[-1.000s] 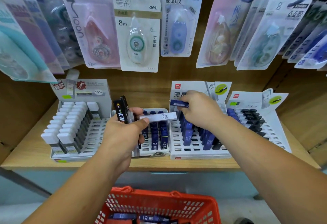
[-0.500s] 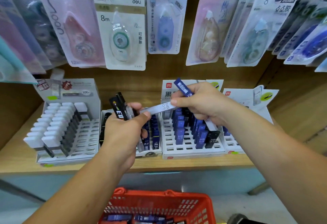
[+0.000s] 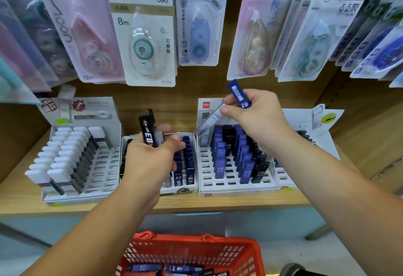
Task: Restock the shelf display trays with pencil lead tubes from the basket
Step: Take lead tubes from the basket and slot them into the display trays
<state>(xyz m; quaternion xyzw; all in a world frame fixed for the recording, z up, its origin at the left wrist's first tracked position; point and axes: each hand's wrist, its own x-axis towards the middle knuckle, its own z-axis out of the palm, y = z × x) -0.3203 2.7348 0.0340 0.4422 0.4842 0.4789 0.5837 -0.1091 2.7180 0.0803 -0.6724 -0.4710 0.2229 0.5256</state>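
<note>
Restocking looks about midway. The left hand (image 3: 148,162) grips black tubes (image 3: 148,129) over the middle tray (image 3: 185,190). The right hand (image 3: 257,118) pinches a blue tube (image 3: 237,93) and a clear tube (image 3: 210,121) above the next tray (image 3: 235,185), whose front slots are empty. The basket (image 3: 196,245), below the shelf's (image 3: 21,193) front edge, holds more.

Your left hand (image 3: 148,162) and your right hand (image 3: 255,118) are bare. Both your forearms are bare too, all the way to where the view cuts them. The thumb nails look short.

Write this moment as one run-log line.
left hand: grips black tube | right hand: pinches blue tube, clear tube | basket: holds tubes
</note>
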